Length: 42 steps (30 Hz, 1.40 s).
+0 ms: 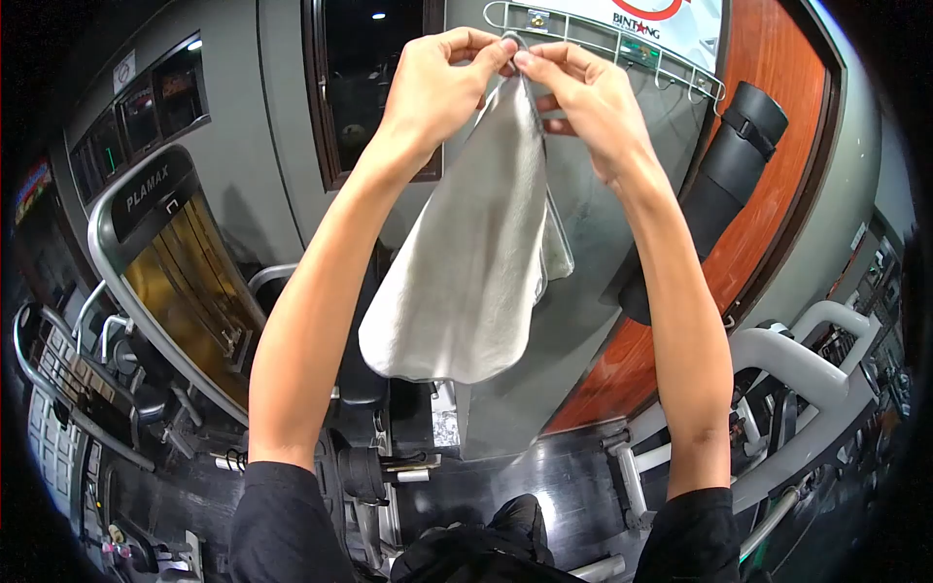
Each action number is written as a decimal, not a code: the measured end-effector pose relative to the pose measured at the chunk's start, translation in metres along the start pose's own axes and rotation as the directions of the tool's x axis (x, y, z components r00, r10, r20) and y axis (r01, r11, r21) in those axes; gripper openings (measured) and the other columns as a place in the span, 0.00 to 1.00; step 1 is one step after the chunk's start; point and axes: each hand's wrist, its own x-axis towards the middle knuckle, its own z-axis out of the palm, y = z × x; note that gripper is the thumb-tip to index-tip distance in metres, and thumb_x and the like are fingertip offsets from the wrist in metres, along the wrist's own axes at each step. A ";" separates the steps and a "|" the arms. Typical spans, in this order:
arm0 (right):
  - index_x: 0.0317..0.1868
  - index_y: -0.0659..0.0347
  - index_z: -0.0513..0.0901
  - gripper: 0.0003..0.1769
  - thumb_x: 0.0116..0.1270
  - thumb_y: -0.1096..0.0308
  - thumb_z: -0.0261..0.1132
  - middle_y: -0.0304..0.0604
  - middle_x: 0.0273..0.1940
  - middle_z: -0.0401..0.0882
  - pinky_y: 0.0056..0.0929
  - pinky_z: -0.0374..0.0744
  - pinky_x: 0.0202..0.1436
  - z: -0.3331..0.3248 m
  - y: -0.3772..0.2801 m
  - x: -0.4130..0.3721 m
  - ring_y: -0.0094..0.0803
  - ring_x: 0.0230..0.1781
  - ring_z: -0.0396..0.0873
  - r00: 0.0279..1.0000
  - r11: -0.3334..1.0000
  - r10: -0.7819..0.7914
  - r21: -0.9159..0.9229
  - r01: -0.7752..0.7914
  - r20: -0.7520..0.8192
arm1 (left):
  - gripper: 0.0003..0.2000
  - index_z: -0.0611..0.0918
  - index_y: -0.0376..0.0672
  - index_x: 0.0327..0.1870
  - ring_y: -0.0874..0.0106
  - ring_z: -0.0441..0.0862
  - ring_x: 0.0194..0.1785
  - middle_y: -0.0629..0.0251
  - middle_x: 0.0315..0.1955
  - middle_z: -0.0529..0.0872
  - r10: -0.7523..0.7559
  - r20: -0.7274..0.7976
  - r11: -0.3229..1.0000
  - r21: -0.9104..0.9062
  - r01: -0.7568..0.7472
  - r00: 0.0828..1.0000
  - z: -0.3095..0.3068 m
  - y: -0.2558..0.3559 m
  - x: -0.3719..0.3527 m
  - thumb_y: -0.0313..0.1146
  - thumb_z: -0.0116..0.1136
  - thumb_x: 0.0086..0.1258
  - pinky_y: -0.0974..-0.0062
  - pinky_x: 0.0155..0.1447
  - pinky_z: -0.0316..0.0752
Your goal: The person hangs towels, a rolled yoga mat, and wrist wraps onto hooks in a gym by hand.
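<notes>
- Silver-grey cloth (466,253) hangs below both raised hands, before the grey wall (603,243), its top gathered to a point.
- Left hand (437,87): thumb and fingertips pinch that gathered top, where a small loop seems to show.
- Right hand (588,107): thumb and forefinger clamp it just beside, other fingers spread.
- Best handling, I judge: keep both pinches close and firm, leaving the loop uncovered and the folds loose.
- Wire hook rail (619,44) sits near the hands, below the BINTANG sign (680,29); its prongs could snag fabric.
- Black rolled mat (734,160) leans beyond the right forearm, against the red-brown panel (777,58).
- PLAMAX machine (146,194) and pale tubular frame (792,364) crowd either side.
</notes>
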 end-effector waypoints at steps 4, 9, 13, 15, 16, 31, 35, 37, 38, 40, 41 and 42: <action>0.42 0.62 0.85 0.15 0.63 0.59 0.68 0.34 0.28 0.81 0.21 0.76 0.30 0.004 0.015 0.018 0.18 0.27 0.75 0.997 0.999 0.025 0.024 -0.023 -0.070 | 0.13 0.85 0.36 0.41 0.87 0.68 0.24 0.71 0.29 0.85 0.002 -0.069 0.999 -0.040 -0.005 0.998 0.008 -0.020 0.019 0.39 0.63 0.68 0.87 0.28 0.63; 0.41 0.55 0.84 0.10 0.65 0.59 0.66 0.28 0.31 0.80 0.14 0.71 0.28 0.000 0.029 0.041 0.13 0.26 0.74 0.989 0.998 0.057 -0.021 -0.060 -0.137 | 0.13 0.87 0.36 0.36 0.84 0.75 0.31 0.69 0.28 0.86 0.000 -0.191 0.997 0.079 0.015 0.982 0.022 -0.030 0.035 0.40 0.64 0.67 0.84 0.34 0.69; 0.41 0.60 0.84 0.10 0.66 0.62 0.65 0.30 0.30 0.80 0.12 0.70 0.24 -0.006 0.030 0.053 0.12 0.25 0.74 0.994 0.997 0.075 -0.016 -0.076 -0.083 | 0.13 0.87 0.36 0.38 0.84 0.75 0.32 0.70 0.29 0.86 -0.060 -0.218 0.993 0.082 0.080 0.974 0.023 -0.029 0.037 0.39 0.65 0.66 0.83 0.37 0.70; 0.40 0.59 0.84 0.10 0.66 0.62 0.65 0.30 0.30 0.80 0.12 0.70 0.24 -0.002 0.031 0.054 0.12 0.25 0.74 0.993 0.996 0.088 0.006 -0.088 -0.073 | 0.13 0.87 0.36 0.38 0.83 0.75 0.32 0.70 0.29 0.86 -0.065 -0.229 0.993 0.079 0.085 0.971 0.020 -0.032 0.036 0.39 0.65 0.66 0.83 0.38 0.70; 0.40 0.59 0.84 0.09 0.65 0.62 0.65 0.30 0.30 0.80 0.12 0.70 0.25 0.002 0.031 0.054 0.12 0.25 0.74 0.992 0.994 0.105 0.028 -0.104 -0.062 | 0.13 0.87 0.36 0.38 0.84 0.74 0.31 0.71 0.29 0.85 -0.116 -0.229 0.990 0.050 0.131 0.966 0.018 -0.034 0.036 0.39 0.65 0.66 0.83 0.38 0.69; 0.39 0.61 0.85 0.09 0.61 0.66 0.67 0.41 0.32 0.82 0.26 0.75 0.38 0.030 0.057 -0.017 0.28 0.34 0.79 0.895 0.892 -0.375 -0.356 0.278 -0.243 | 0.06 0.84 0.37 0.37 0.83 0.69 0.25 0.67 0.29 0.82 0.028 -0.326 0.998 0.058 -0.009 0.945 0.006 -0.057 -0.059 0.31 0.62 0.65 0.82 0.30 0.65; 0.37 0.59 0.84 0.08 0.57 0.78 0.65 0.44 0.37 0.75 0.31 0.76 0.37 0.065 0.054 -0.085 0.38 0.33 0.77 0.838 0.789 -0.514 -0.486 0.377 -0.184 | 0.03 0.82 0.38 0.35 0.86 0.62 0.24 0.71 0.30 0.76 -0.176 -0.359 0.984 -0.050 0.170 0.917 -0.006 -0.063 -0.149 0.27 0.62 0.66 0.84 0.27 0.59; 0.38 0.57 0.85 0.10 0.56 0.79 0.66 0.41 0.34 0.77 0.26 0.74 0.30 0.086 0.072 -0.109 0.30 0.30 0.77 0.759 0.731 -0.623 -0.485 0.481 -0.187 | 0.04 0.81 0.38 0.35 0.87 0.62 0.24 0.71 0.31 0.76 -0.255 -0.342 0.967 -0.061 0.249 0.905 -0.008 -0.074 -0.198 0.27 0.63 0.66 0.85 0.27 0.58; 0.37 0.58 0.85 0.10 0.56 0.80 0.66 0.40 0.32 0.77 0.25 0.74 0.28 0.097 0.074 -0.124 0.28 0.27 0.77 0.845 0.827 -0.506 -0.375 0.418 -0.173 | 0.03 0.80 0.37 0.36 0.88 0.63 0.26 0.74 0.31 0.76 -0.312 -0.322 0.949 -0.053 0.312 0.894 -0.011 -0.074 -0.221 0.26 0.61 0.67 0.86 0.29 0.59; 0.37 0.59 0.85 0.09 0.56 0.80 0.66 0.39 0.30 0.78 0.22 0.72 0.25 0.119 0.079 -0.149 0.23 0.23 0.75 0.945 0.938 -0.312 -0.191 0.290 -0.097 | 0.02 0.79 0.37 0.36 0.88 0.64 0.27 0.74 0.32 0.76 -0.368 -0.338 0.926 -0.049 0.374 0.866 -0.020 -0.074 -0.257 0.23 0.61 0.67 0.86 0.30 0.60; 0.37 0.60 0.85 0.09 0.57 0.80 0.65 0.38 0.29 0.79 0.21 0.72 0.24 0.132 0.085 -0.160 0.22 0.21 0.74 0.969 0.965 -0.242 -0.117 0.235 -0.048 | 0.02 0.80 0.36 0.35 0.87 0.64 0.25 0.72 0.34 0.75 -0.367 -0.375 0.925 -0.049 0.377 0.851 -0.026 -0.075 -0.272 0.23 0.61 0.66 0.85 0.28 0.60; 0.37 0.61 0.85 0.08 0.58 0.80 0.65 0.38 0.29 0.79 0.21 0.71 0.24 0.148 0.095 -0.171 0.21 0.21 0.73 0.978 0.979 -0.205 -0.004 0.205 -0.025 | 0.01 0.80 0.36 0.36 0.88 0.66 0.27 0.72 0.35 0.76 -0.425 -0.412 0.904 -0.156 0.397 0.806 -0.032 -0.080 -0.289 0.21 0.60 0.66 0.86 0.29 0.61</action>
